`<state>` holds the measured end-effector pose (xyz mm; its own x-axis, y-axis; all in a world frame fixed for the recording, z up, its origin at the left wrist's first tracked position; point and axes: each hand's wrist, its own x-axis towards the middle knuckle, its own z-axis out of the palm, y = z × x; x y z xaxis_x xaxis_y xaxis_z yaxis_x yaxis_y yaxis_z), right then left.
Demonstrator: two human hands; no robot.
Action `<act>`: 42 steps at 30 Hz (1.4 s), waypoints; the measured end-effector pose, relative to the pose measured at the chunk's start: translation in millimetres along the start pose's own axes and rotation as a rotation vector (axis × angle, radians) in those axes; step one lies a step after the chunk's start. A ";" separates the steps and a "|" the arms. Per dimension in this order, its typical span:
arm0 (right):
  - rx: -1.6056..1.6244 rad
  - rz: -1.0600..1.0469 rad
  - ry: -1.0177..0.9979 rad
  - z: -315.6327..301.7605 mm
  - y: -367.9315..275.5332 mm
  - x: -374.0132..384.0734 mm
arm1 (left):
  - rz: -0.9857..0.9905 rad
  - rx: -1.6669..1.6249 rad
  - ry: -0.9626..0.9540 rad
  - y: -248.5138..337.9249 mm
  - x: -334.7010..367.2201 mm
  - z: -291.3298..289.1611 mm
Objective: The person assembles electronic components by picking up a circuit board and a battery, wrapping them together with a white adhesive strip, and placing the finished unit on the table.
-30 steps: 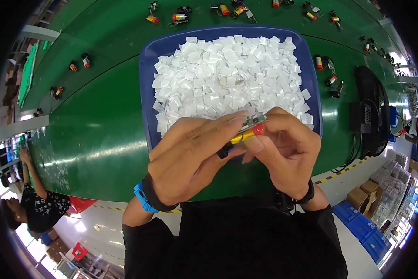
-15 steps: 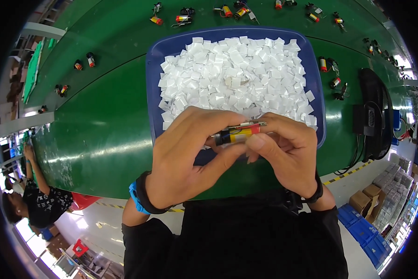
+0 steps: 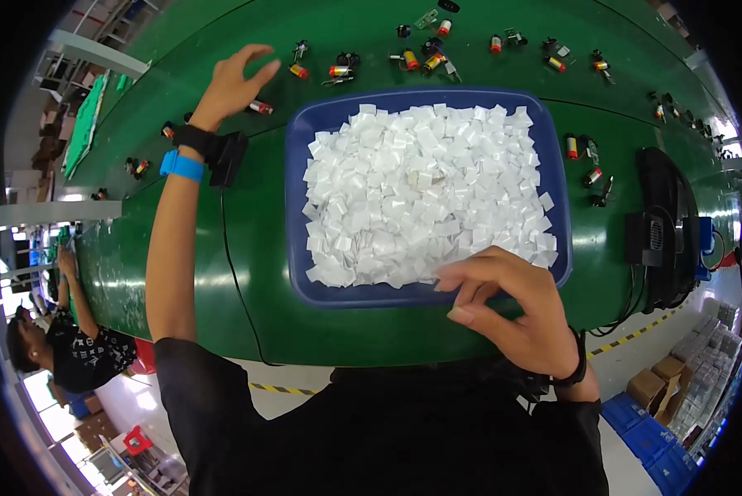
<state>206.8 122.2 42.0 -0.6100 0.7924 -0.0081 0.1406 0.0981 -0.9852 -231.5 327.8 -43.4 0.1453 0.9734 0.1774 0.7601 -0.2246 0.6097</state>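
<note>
My left hand point(image 3: 232, 87) reaches out over the far left of the green table, with thumb and fingers apart and nothing visible between them. Just beside its palm lies a small red-ended cylindrical battery point(image 3: 260, 107), partly hidden by the hand. Over the near right edge of a blue tray point(image 3: 298, 207) hovers my right hand point(image 3: 516, 310). Its fingers are bent, with a gap between index finger and thumb tips, and no object shows there. The tray holds a heap of small white square pieces point(image 3: 420, 190).
Several battery-and-wire assemblies point(image 3: 433, 62) lie along the table's far side, others at left point(image 3: 142, 168) and right point(image 3: 594, 175). A black device point(image 3: 660, 215) with cables stands at right. A dark cable point(image 3: 237, 281) hangs from my left wrist. Another person point(image 3: 82, 347) works at far left.
Both hands held a yellow-and-red battery assembly over the tray; they have parted. My left hand moved far left, and a battery now lies beside it. The view shifted slightly.
</note>
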 end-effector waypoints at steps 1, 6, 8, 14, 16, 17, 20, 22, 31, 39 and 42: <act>-0.007 0.000 0.007 -0.6 -0.8 -0.8 | 0.108 -0.021 0.115 9.5 8.1 7.6; -0.078 -0.034 0.042 -7.8 -2.7 4.2 | -0.209 0.263 -0.128 78.6 25.0 15.5; -0.068 -0.045 0.030 -6.6 -6.8 6.3 | -0.196 0.088 -0.075 82.1 15.7 4.4; -0.113 -0.153 0.241 -10.5 -16.5 33.6 | -0.163 -0.570 -0.097 195.1 -62.9 4.6; -0.136 -0.207 0.369 -7.6 -17.1 46.8 | -0.187 -0.701 -0.127 219.8 -92.3 16.7; -0.138 -0.207 0.372 -6.9 -16.0 48.8 | -0.193 -0.749 -0.133 232.1 -104.7 24.0; -0.097 -0.242 0.264 1.8 -6.1 49.7 | -0.224 -0.730 -0.093 259.3 -134.7 40.2; -0.117 -0.246 0.256 3.0 -2.9 45.3 | -0.207 -0.760 -0.112 262.8 -144.5 42.1; 0.224 -0.182 -0.050 -10.5 6.4 32.0 | -0.296 -1.170 -0.335 249.6 -140.3 57.3; 0.567 -0.139 -0.031 -7.5 6.2 30.5 | -0.208 -1.320 -0.510 236.5 -151.0 48.7; 0.681 -0.131 -0.017 -1.2 5.5 31.0 | -0.190 -1.393 -0.507 235.0 -154.8 49.9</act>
<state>189.6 148.0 36.6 -0.6014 0.7897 0.1208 -0.4525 -0.2121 -0.8662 -43.8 126.7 33.9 0.5369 0.8389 -0.0893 -0.3640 0.3259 0.8725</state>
